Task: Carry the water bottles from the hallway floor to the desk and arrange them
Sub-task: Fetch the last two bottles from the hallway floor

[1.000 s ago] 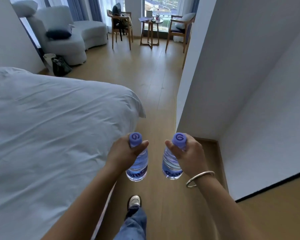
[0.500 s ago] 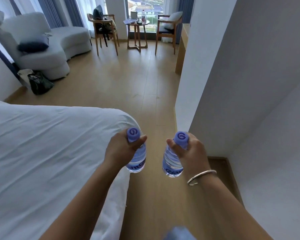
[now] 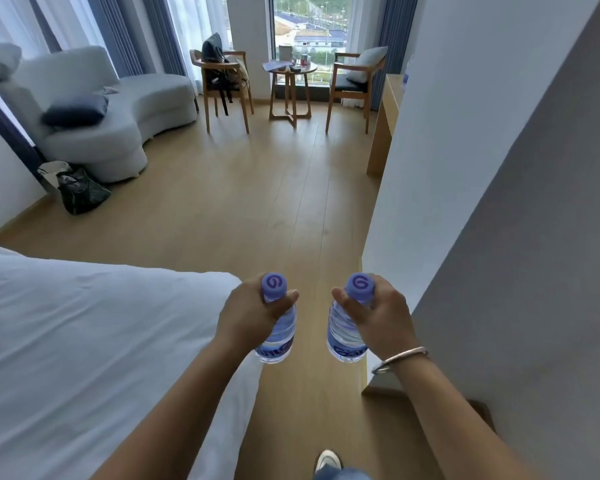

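You've walked on past the bed (image 3: 84, 341), left hand (image 3: 246, 317) and right hand (image 3: 381, 320) each gripping a bottle, with the bench (image 3: 383, 126) ahead and arranging left.

Both water bottles, the left bottle (image 3: 277, 336) and the right bottle (image 3: 343, 336), are clear with fine ribbing, a blue label band in darker blue lettering near the base, and lavender caps printed with a purple spiral. The bracelet (image 3: 399, 359) is silver. The bed (image 3: 84, 341) is covered in plain white. The floor (image 3: 250, 209) is light honey-coloured wood in long planks. The sofa (image 3: 118, 112) is pale grey with a navy cushion (image 3: 73, 110). The curtains (image 3: 160, 32) are slate blue beside sheer white. The chairs (image 3: 352, 84) and the round tabletop (image 3: 291, 69) are warm brown wood. The wall (image 3: 482, 168) is white, shading to grey. The shoe (image 3: 327, 460) is white, above it blue denim.
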The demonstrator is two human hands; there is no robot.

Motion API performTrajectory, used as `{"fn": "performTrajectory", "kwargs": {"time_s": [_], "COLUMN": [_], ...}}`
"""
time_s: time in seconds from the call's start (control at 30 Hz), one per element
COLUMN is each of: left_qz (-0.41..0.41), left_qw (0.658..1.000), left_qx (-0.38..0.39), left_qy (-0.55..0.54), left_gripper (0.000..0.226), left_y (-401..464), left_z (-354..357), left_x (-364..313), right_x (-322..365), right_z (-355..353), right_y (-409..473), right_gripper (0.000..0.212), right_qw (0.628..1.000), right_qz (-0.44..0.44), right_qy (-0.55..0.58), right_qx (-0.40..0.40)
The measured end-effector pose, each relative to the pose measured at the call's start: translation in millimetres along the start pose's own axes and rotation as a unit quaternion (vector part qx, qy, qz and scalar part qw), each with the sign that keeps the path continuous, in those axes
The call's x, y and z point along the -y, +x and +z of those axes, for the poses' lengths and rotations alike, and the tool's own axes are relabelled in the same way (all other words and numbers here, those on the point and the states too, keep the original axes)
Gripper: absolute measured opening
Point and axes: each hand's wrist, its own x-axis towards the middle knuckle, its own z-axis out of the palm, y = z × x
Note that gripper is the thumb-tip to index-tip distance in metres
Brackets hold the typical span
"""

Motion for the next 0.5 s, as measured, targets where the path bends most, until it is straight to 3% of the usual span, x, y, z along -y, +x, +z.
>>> {"fn": "performTrajectory", "kwargs": {"time_s": [0.5], "left_qz": [-0.018], "left_qw": [0.999], "left_qx": [-0.017], "left_qy": [-0.027], "left_gripper": [0.035], "left_y": [211.0], "left_z": [41.4], "left_x": [-10.3], "right_x": [-60.3], "right_z": [25.0], "right_y": [218.2], "right_gripper": [0.023], "right_qw": [1.0], "right_qz": [-0.003], "right_qy": [0.006], "right_qx": [0.0]}}
